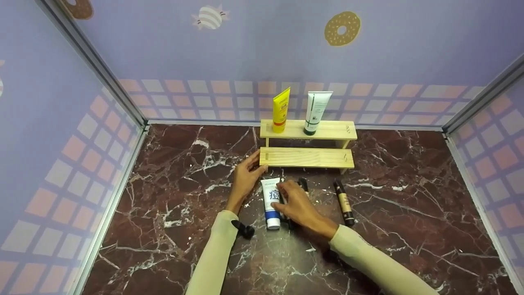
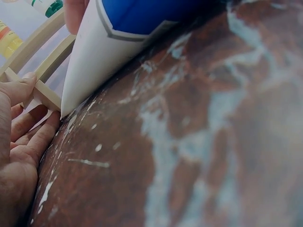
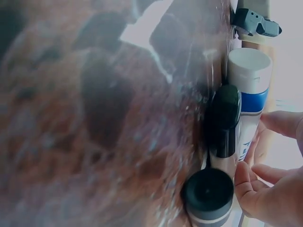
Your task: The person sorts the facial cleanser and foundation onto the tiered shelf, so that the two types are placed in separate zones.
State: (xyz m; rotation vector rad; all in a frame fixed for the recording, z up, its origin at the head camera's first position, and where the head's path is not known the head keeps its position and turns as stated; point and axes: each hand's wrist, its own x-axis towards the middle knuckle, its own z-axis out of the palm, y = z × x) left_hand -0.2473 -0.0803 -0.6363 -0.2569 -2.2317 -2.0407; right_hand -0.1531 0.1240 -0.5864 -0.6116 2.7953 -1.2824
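- One relation to log first: the white tube (image 1: pixel 270 196) lies flat on the marble-patterned surface (image 1: pixel 393 241), in front of the wooden rack (image 1: pixel 307 157) near its left end.
- Long axis: the tube runs away from you, blue band and cap toward you, flat sealed end toward the rack. Roughly square to the steps, which run left to right.
- Your right hand (image 1: pixel 301 205) is the nearer one. It comes over the tube from the right; thumb on the printed face, fingers bent at the right edge. Whether the pinch is closed: cannot tell.
- Your left hand (image 1: pixel 247 174) grips the front left corner of the lower step, thumb at the front edge, fingers along the end. Just beyond the tube's sealed end, slightly left; not on the tube.
- Hands apart from each other, tube between.
- Tight side: in the right wrist view a black-capped tube (image 3: pixel 222 116) lies just beside the white one, so your right fingers have little room there (judgement).
- A black-and-tan tube (image 1: pixel 344 203) lies farther right, well apart.
- Upper step: yellow tube (image 1: pixel 281 112) and green-capped tube (image 1: pixel 317 110), both upright.
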